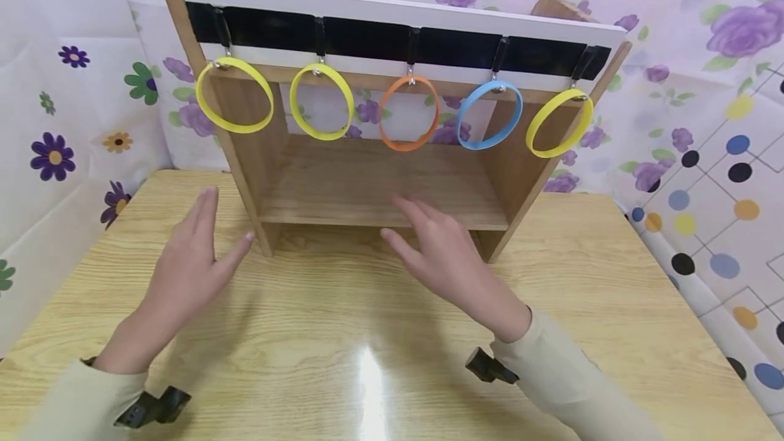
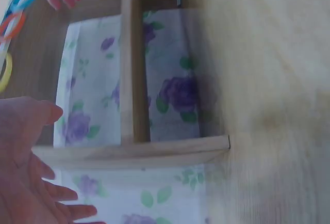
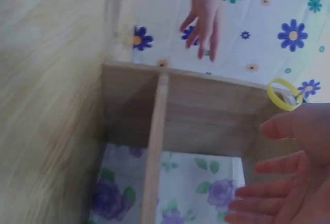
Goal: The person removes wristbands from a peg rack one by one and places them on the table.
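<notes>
Five wristbands would be too exact, so several hang in a row from hooks on the wooden rack (image 1: 392,218): a yellow wristband (image 1: 265,126) at far left, another yellow wristband (image 1: 321,135), an orange wristband (image 1: 404,146), a blue wristband (image 1: 478,143) and a yellow wristband (image 1: 548,152) at far right. My left hand (image 1: 184,271), fingers straight and thumb spread, hovers beside the rack's left side and holds nothing. My right hand (image 1: 444,257) is in front of the rack's shelf, below the orange and blue wristbands, fingers extended and holding nothing.
The rack stands at the back of a light wood table (image 1: 318,332). Black strips (image 1: 367,36) run along its white top bar (image 1: 392,5). Flowered cloth (image 1: 661,80) hangs behind and at the left; dotted cloth (image 1: 723,243) is at the right.
</notes>
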Tool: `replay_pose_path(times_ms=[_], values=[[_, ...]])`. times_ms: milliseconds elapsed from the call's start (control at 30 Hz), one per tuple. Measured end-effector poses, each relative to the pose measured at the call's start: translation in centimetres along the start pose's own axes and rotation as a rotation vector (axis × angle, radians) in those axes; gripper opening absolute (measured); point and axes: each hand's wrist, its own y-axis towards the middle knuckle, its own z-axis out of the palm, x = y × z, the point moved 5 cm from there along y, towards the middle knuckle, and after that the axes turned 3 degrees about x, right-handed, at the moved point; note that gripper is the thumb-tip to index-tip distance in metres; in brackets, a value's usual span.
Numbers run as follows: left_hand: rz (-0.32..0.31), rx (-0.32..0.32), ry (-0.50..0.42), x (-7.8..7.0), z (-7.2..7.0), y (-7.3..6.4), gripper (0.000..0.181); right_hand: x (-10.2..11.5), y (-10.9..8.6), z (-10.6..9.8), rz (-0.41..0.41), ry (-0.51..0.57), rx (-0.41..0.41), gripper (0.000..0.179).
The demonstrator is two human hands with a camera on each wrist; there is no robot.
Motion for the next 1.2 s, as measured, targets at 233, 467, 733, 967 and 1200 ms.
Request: replay_pose_path(times_ms=[233,467,733,967,1200], values=[[-0.106,0.023,-0.277,1.8,-0.6,2.6,0.089,2.4,3.8,0.0,-0.019,0.275,0.094,0.042],[-0.083,-0.001,-0.494,2.1,0.4,4.5,0.077,5.2,6.6,0.1,-0.003,0.455,0.144,0.04],[-0.128,-0.219,-0.709,1.4,1.0,5.6,0.06,7.5,9.5,0.0,-0.011,0.449,0.129,0.04],[-0.176,-0.407,-0.853,1.3,1.1,6.0,0.037,7.6,11.6,0.4,0.048,0.502,0.132,0.037],[-0.176,-0.452,-0.929,1.5,1.2,6.2,0.03,7.4,12.7,0.7,0.151,0.776,0.153,0.034]])
